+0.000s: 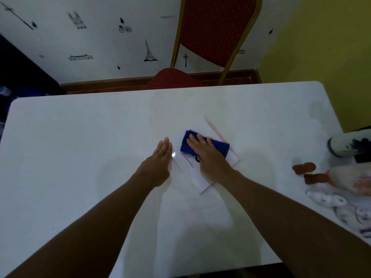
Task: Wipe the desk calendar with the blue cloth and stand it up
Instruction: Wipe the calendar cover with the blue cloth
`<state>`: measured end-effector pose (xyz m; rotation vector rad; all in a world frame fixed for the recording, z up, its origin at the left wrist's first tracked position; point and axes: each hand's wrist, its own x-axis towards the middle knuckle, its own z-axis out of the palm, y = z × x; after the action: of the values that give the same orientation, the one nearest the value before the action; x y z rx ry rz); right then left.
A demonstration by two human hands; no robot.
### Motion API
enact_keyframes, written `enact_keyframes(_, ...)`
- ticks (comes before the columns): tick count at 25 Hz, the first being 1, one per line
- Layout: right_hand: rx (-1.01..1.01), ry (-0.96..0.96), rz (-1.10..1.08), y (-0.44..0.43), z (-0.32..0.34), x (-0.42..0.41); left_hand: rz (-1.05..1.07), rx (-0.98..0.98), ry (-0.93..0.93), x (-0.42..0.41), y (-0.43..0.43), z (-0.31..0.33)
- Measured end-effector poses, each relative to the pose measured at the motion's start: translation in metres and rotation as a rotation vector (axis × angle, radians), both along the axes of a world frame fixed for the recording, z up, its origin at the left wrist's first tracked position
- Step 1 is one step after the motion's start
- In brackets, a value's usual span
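Observation:
The white desk calendar (195, 174) lies flat on the white table (80, 147), its cover showing the word "Calendar" and a pink spiral edge at its far right side. A folded blue cloth (219, 146) rests on the calendar's upper half. My right hand (208, 155) presses flat on the cloth, palm down, fingers together. Flat on the table, my left hand (160, 163) lies against the calendar's left edge, fingers straight and holding nothing.
A red chair (210, 37) with a gold frame stands behind the table's far edge. At the right edge lie a plush toy with brown feet (341, 177), a white and dark bottle (349, 145) and patterned fabric (341, 209).

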<state>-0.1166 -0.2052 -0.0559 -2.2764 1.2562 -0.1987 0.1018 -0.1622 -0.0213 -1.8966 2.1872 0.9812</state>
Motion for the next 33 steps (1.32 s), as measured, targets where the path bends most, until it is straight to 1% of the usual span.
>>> enact_keyframes(6,0.055,-0.065,0.088,0.077,0.004,-0.020,0.017,0.056,-0.055,-0.004,-0.003,0.004)
enact_keyframes(10,0.134,-0.109,0.107,0.093,0.011,-0.026,-0.004,0.113,-0.073,-0.003,-0.005,0.012)
enact_keyframes(13,0.268,-0.211,-0.010,0.090,0.031,-0.027,-0.025,0.072,-0.109,-0.003,-0.002,0.018)
enact_keyframes(16,0.282,-0.267,-0.161,0.070,0.047,-0.026,-0.002,0.004,-0.091,-0.007,0.010,0.018)
enact_keyframes(19,0.500,-0.343,-0.325,0.041,0.056,-0.027,-0.011,0.022,-0.095,-0.008,0.021,0.011)
enact_keyframes(20,0.471,-0.308,-0.393,0.034,0.056,-0.030,-0.010,0.022,-0.093,-0.009,0.023,0.009)
enact_keyframes(21,0.342,-0.236,-0.448,0.032,0.054,-0.035,-0.011,0.015,-0.097,-0.009,0.024,0.008)
enact_keyframes(22,0.166,-0.160,-0.442,0.033,0.051,-0.039,-0.016,0.004,-0.108,-0.010,0.023,0.007)
enact_keyframes(23,0.013,-0.109,-0.379,0.037,0.049,-0.041,-0.025,-0.008,-0.123,-0.011,0.022,0.007)
enact_keyframes(24,-0.092,-0.063,-0.251,0.043,0.043,-0.040,-0.035,-0.018,-0.137,-0.011,0.021,0.007)
enact_keyframes(26,-0.133,0.054,0.025,0.060,0.029,-0.033,-0.043,-0.022,-0.147,-0.013,0.020,0.008)
enact_keyframes(27,-0.125,0.112,0.101,0.067,0.020,-0.028,-0.045,-0.016,-0.146,-0.012,0.019,0.009)
enact_keyframes(29,-0.138,0.183,0.130,0.062,0.008,-0.022,-0.053,-0.007,-0.141,-0.010,0.015,0.010)
enact_keyframes(33,-0.113,0.239,0.045,0.007,0.004,-0.010,-0.080,-0.021,-0.123,-0.005,0.013,0.007)
